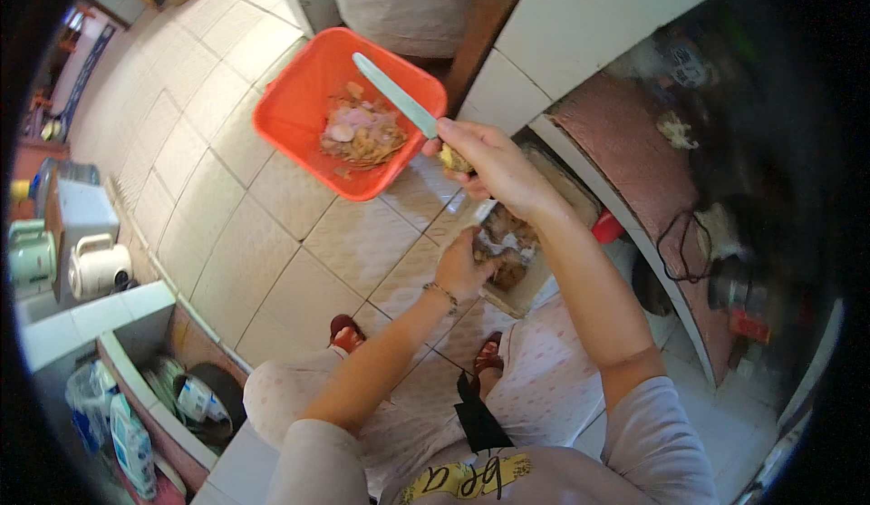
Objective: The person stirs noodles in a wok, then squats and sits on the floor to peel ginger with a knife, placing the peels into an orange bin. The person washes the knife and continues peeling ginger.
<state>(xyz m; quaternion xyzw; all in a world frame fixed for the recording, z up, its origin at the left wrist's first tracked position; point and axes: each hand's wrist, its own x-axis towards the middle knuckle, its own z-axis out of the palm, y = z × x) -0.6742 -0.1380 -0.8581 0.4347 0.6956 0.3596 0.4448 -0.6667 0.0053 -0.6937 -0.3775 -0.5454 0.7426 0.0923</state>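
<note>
My right hand (499, 168) grips a knife, whose pale blade (397, 95) points up and left over an orange plastic bin (285, 104). A small lumpy yellowish thing (454, 158) shows between its fingers; whether it is food or the knife's handle is unclear. Brownish peelings and scraps (363, 134) lie at the bottom of the bin. Below, my left hand (462, 267) reaches into a pale rectangular box (513, 301), thumb and fingers apart around its contents. Brown lumps (506, 274) and whitish scraps are in there. My right forearm hides part of the box.
A tiled floor (272, 246) runs between two low counters. On the right, a pinkish shelf (612, 124) holds a black cord (669, 246) and jars. To the left stand a cream kettle (98, 267) and a green one (30, 253). A large whitish sack (408, 8) sits behind the bin.
</note>
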